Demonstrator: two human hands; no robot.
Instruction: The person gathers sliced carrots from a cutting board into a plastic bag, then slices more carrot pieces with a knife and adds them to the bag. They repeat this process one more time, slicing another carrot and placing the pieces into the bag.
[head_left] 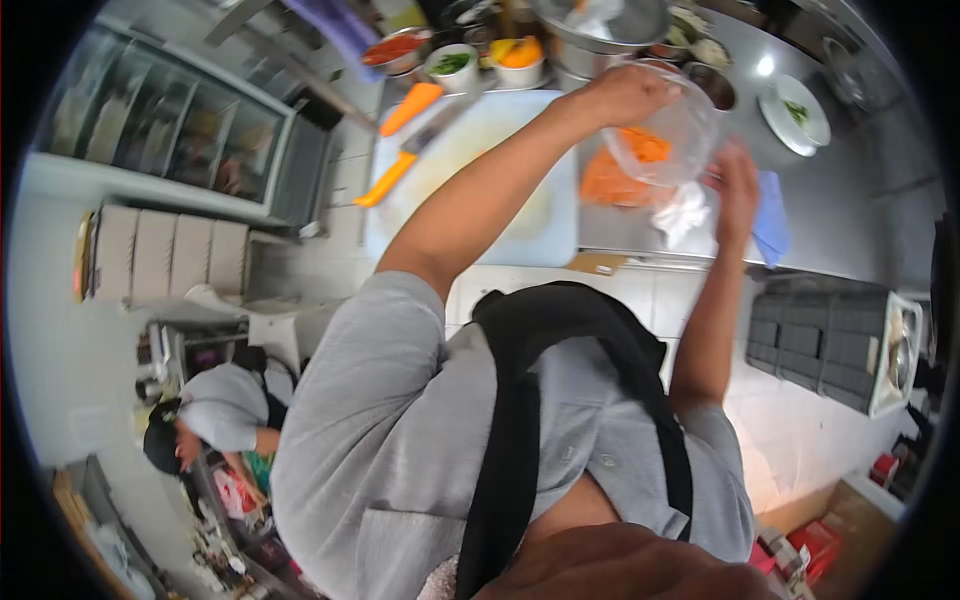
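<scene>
My left hand point(640, 94) grips the upper rim of a clear plastic tub point(685, 130) and holds it tilted. Orange shreds that look like carrot point(612, 180) lie in a heap on the steel counter below, and some orange shows through the tub's wall. Right of the tub is my right hand point(737, 185), blurred by motion, with its fingers stretched out and no object visible in it. A crumpled white cloth point(682, 213) lies between the heap and my right wrist, and a blue cloth point(770, 220) is at the counter's edge.
Left of the heap is a pale cutting board point(520, 225) carrying a yellow-handled knife point(410, 155) and an orange peeled piece point(410, 108). Bowls of chopped vegetables point(452, 65) and a large metal bowl point(600, 25) line the back. A white plate point(795, 115) stands right. Another person point(225, 405) bends at lower left.
</scene>
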